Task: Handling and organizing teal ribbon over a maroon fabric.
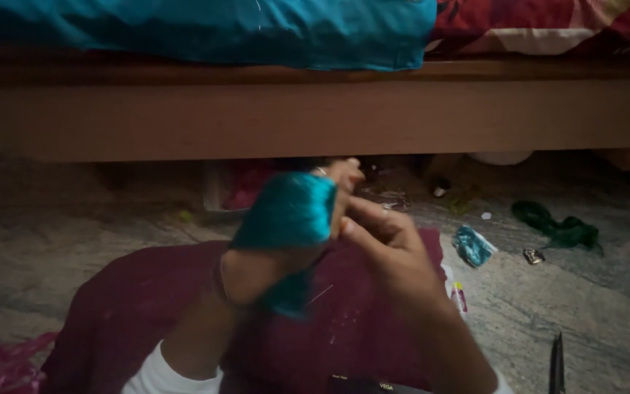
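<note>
Maroon cloth (147,306) nearest, left hand (257,270) grip clenched on teal fabric (289,211) — right hand (384,244) grip unclear, scissors (557,365) nearby

Head camera, close, looking down-forward toward bed frame (315,109).

Two bare forearms, short white sleeve (156,373) on left, thin bracelet (222,281) at left wrist

The left hand (257,270) is wrapped in shiny teal fabric (289,211), raised over a dark maroon cloth (133,306) spread on the stone floor (607,306). At its three o'clock, touching, the right hand (380,237) pinches the fabric's edge. A small teal packet (472,246) lies farther toward three o'clock, crumpled green cloth (559,228) beyond it. A wooden bed frame (329,109) spans twelve o'clock.
</note>
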